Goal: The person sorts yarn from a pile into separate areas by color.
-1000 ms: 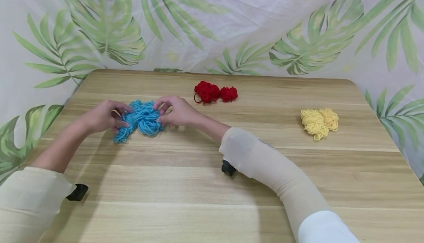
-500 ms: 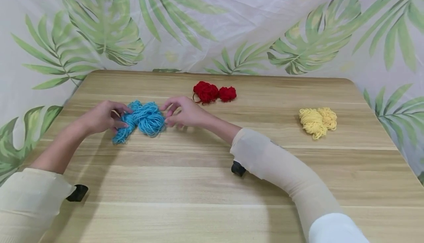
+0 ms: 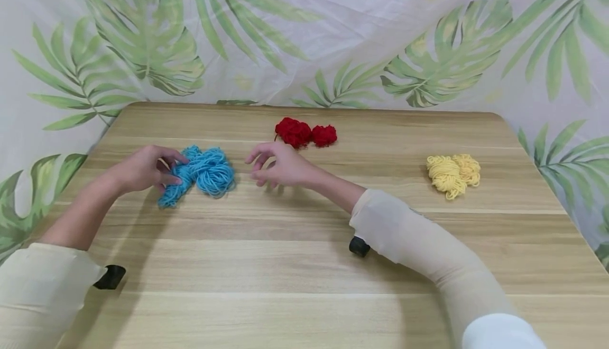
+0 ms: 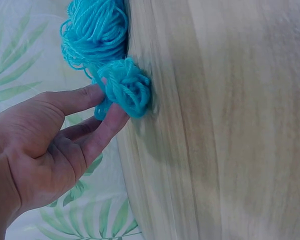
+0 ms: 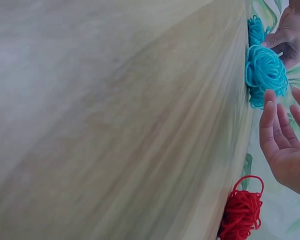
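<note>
A skein of blue yarn point(image 3: 211, 173) lies at the left of the wooden table, its strands bunched into a twisted bundle. My left hand point(image 3: 145, 170) holds its left end between thumb and fingers. The left wrist view shows the thumb and fingers of that hand point(image 4: 52, 142) at the end loops of the blue yarn point(image 4: 127, 90). To the right of the bundle, my right hand point(image 3: 287, 166) hovers apart from it, fingers loosely bent and nothing between them. In the right wrist view, red yarn point(image 5: 241, 212) is below that hand point(image 5: 290, 157).
Behind my right hand, a larger red yarn bundle point(image 3: 292, 132) sits beside a smaller red one point(image 3: 324, 136) near the table's point(image 3: 304, 264) back edge. Yellow yarn point(image 3: 449, 175) lies at the right. A leaf-patterned cloth point(image 3: 352, 26) hangs behind the table.
My right hand has let go of the blue yarn's right side and moved right, away from it. The left hand stays at the left end; the blue yarn looks nearly unmoved.
</note>
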`<state>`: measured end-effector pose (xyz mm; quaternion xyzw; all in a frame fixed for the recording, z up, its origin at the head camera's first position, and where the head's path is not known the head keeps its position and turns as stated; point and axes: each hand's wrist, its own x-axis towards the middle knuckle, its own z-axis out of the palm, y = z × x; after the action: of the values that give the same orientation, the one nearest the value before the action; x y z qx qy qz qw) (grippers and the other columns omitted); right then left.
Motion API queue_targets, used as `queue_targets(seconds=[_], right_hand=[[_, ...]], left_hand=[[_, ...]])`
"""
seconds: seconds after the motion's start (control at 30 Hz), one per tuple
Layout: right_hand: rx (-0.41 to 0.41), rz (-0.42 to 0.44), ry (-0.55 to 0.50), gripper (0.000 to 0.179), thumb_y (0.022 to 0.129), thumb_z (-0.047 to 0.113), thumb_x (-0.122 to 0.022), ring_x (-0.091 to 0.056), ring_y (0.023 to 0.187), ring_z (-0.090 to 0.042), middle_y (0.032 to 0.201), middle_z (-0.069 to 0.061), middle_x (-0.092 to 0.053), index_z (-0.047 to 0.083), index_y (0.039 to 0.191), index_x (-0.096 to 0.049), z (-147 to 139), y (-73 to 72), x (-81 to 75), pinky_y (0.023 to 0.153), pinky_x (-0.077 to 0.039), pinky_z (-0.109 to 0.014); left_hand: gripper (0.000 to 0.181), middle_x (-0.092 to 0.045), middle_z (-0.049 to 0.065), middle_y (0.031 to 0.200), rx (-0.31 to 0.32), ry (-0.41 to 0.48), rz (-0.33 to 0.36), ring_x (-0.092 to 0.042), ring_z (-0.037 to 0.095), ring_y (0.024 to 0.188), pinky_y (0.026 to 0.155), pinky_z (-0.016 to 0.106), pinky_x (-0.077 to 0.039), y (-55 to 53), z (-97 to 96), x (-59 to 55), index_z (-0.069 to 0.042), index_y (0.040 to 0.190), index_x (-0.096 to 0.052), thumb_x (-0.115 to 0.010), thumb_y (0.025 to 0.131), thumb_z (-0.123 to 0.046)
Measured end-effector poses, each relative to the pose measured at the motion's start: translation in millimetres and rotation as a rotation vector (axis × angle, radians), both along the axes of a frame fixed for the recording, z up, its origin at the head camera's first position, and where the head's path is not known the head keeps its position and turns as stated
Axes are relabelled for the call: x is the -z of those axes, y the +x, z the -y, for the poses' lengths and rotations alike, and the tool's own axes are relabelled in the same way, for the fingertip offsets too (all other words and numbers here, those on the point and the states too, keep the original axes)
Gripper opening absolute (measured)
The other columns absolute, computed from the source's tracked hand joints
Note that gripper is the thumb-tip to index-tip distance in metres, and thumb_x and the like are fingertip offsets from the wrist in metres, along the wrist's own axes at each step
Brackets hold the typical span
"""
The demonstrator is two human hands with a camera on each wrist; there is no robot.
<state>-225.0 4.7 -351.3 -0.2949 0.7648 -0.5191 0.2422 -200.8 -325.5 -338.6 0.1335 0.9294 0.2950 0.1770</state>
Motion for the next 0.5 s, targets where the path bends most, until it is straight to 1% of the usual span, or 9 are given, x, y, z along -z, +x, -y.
queue_targets(seconds=[0.13, 0.33, 0.5], right_hand=[[0.009, -0.003, 0.006, 0.032, 0.096, 0.003, -0.072, -0.075, 0.086, -0.035, 0.098, -0.013, -0.066, -0.006, 0.126, -0.064, -8.5, 2.5, -1.2, 0.068, -0.062, -0.042], [0.025, -0.035, 0.034, 0.031, 0.096, 0.004, -0.073, -0.076, 0.084, -0.035, 0.097, -0.012, -0.067, -0.006, 0.125, -0.065, -23.7, 5.9, -3.2, 0.067, -0.061, -0.040], [0.069, -0.054, 0.009, 0.027, 0.095, 0.000, -0.071, -0.075, 0.082, -0.038, 0.095, -0.013, -0.067, -0.007, 0.121, -0.066, -38.0, 7.2, -2.5, 0.065, -0.060, -0.044]], left_hand=[[0.043, -0.059, 0.020, 0.099, 0.013, -0.018, 0.001, -0.064, 0.026, 0.082, 0.061, 0.035, -0.061, 0.3, -0.8, -1.8, 0.018, 0.129, -0.058, -0.074, 0.091, 0.005], [0.045, -0.063, 0.024, 0.105, 0.043, -0.049, -0.012, -0.066, 0.026, 0.084, 0.060, 0.035, -0.060, 0.0, -1.7, -3.2, 0.016, 0.131, -0.058, -0.075, 0.092, 0.002], [0.046, -0.064, 0.026, 0.108, 0.055, -0.078, -0.038, -0.067, 0.029, 0.089, 0.061, 0.035, -0.060, 0.7, -3.8, -6.2, 0.014, 0.131, -0.059, -0.076, 0.091, 0.000]])
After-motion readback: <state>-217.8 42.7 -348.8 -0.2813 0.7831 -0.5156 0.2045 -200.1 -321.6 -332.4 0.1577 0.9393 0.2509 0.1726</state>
